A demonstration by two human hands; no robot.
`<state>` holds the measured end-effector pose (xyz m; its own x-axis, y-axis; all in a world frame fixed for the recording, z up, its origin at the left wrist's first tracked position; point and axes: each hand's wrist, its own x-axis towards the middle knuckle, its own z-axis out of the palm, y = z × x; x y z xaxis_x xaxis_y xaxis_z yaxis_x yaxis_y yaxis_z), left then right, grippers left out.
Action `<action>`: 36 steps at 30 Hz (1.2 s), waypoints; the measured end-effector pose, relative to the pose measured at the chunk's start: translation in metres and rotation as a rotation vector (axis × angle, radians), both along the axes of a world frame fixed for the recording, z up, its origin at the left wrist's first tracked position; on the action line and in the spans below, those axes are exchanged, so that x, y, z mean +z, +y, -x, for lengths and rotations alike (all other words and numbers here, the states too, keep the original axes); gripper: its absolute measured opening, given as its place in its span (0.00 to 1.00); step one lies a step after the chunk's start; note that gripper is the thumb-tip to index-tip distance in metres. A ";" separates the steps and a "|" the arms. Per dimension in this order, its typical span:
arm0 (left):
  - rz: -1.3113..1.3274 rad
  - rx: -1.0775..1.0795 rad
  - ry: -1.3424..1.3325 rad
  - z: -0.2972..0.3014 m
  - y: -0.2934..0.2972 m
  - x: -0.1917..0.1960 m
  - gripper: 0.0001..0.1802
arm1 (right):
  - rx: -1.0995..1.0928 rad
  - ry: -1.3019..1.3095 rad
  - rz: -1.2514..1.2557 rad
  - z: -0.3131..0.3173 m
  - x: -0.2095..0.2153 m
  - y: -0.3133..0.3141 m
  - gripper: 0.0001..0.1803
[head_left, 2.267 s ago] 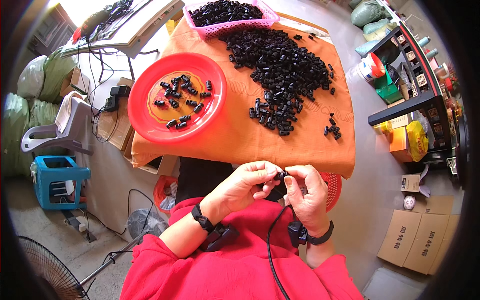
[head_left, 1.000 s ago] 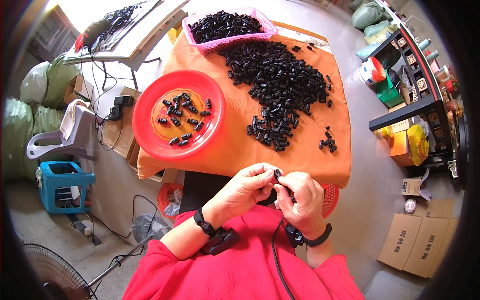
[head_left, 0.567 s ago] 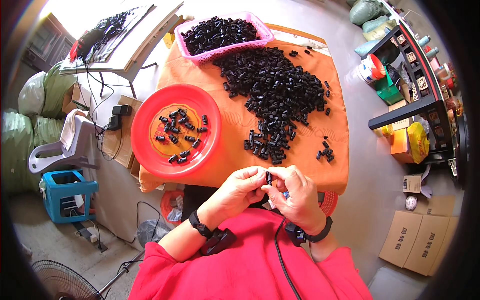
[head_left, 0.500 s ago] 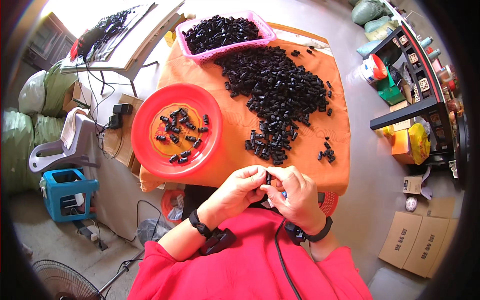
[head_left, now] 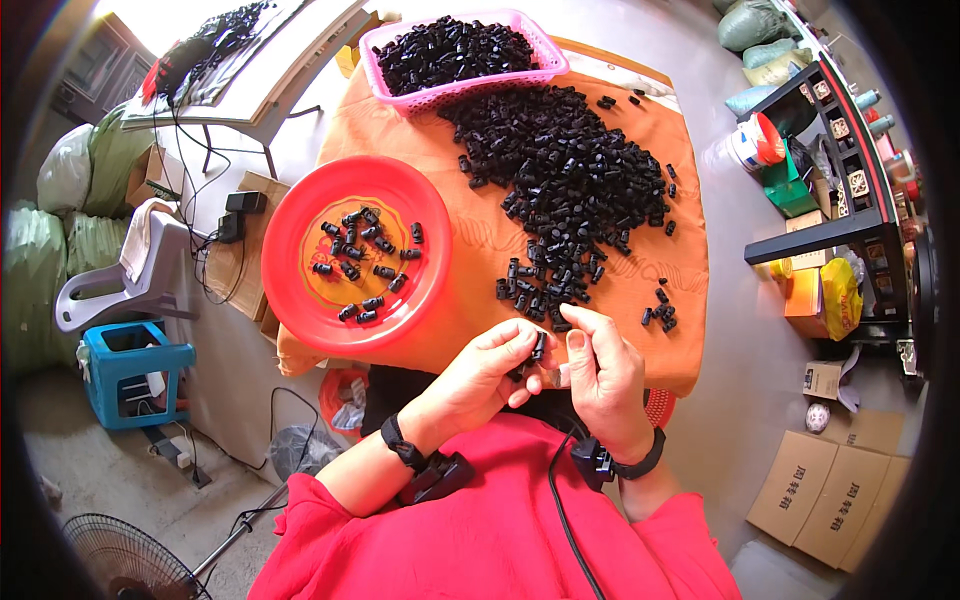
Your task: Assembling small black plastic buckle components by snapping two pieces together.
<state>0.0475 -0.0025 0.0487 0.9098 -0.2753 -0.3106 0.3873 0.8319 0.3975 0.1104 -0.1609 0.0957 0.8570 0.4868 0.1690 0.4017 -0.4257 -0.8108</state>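
Note:
Between the thumb and fingers of my left hand (head_left: pixel 485 365), a small black cylindrical plastic part (head_left: pixel 539 346) is pinched, just off the table's near edge. My right hand (head_left: pixel 607 385) is close beside it on the right, with thumb and index finger apart and nothing visible between them; its lower fingers are curled and partly hidden. A small pale bit (head_left: pixel 563 376) shows by those fingers, too unclear to name. Beyond my hands spreads a large pile of similar black parts (head_left: pixel 570 190). To the left, a red round tray (head_left: pixel 425 290) bears several more of them.
A pink basket (head_left: pixel 470 97) full of black parts stands at the far side of the orange tablecloth (head_left: pixel 470 240). Several loose parts (head_left: pixel 660 312) lie at the right. A blue stool (head_left: pixel 135 370) and a fan (head_left: pixel 125 560) stand left; cardboard (head_left: pixel 830 490) lies right.
My right thumb and index finger have come away from the black part and spread apart. It stays in my left hand, now showing more fully.

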 end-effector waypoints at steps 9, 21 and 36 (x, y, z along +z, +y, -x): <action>-0.003 0.042 0.093 0.001 0.002 -0.003 0.11 | 0.203 -0.055 0.104 -0.002 -0.002 0.000 0.21; 0.031 -0.007 0.022 0.006 0.006 -0.009 0.11 | 0.280 -0.286 0.162 -0.002 -0.003 0.001 0.30; -0.065 0.044 0.009 0.007 0.002 -0.006 0.11 | 0.076 0.072 0.012 0.003 -0.009 0.005 0.14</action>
<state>0.0408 -0.0001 0.0423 0.9178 -0.2141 -0.3343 0.3546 0.8206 0.4481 0.1073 -0.1561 0.0869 0.8274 0.5523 0.1021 0.3743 -0.4066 -0.8334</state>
